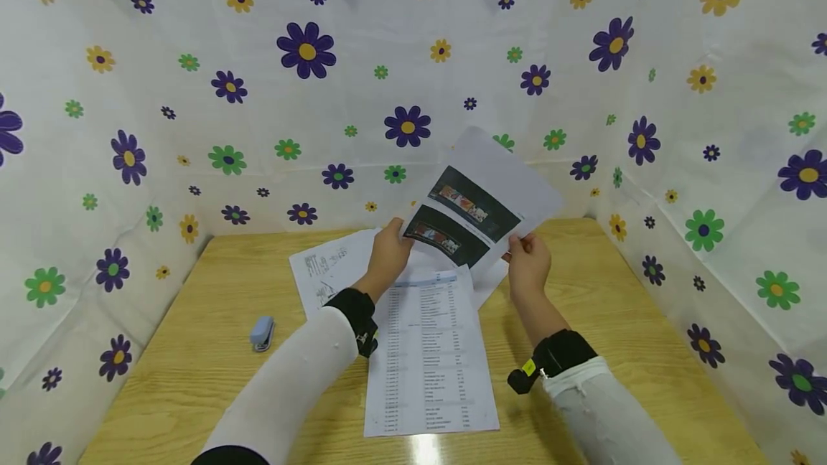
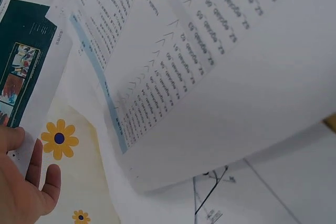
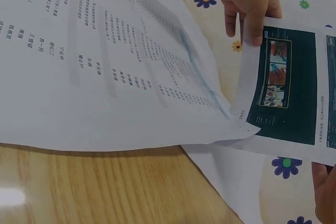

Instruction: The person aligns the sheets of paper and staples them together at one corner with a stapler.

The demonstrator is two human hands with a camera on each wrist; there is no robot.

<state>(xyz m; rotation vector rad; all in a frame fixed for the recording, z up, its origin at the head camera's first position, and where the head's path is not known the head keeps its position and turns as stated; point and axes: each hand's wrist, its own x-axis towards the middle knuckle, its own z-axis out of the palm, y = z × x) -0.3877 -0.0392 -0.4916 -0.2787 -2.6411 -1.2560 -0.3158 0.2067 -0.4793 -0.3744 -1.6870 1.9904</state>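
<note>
Both hands hold up a printed sheet (image 1: 497, 178) with two dark picture blocks, tilted above the papers on the table. My left hand (image 1: 390, 253) pinches its left edge, with the thumb lying over the sheet in the left wrist view. At the lower right edge, my right hand (image 1: 530, 264) grips the paper between thumb and fingers. Below and nearer lies a text list sheet (image 1: 429, 357) with a blue header line; its top end meets the held sheet's lower edge. Another paper with drawings (image 1: 323, 268) lies behind the left forearm, partly covered.
A small blue stapler (image 1: 261, 334) sits on the wooden table (image 1: 194, 350), left of the papers. Flower-patterned white cloth (image 1: 362, 92) hangs at the back and along both sides. Black straps with cameras circle both wrists.
</note>
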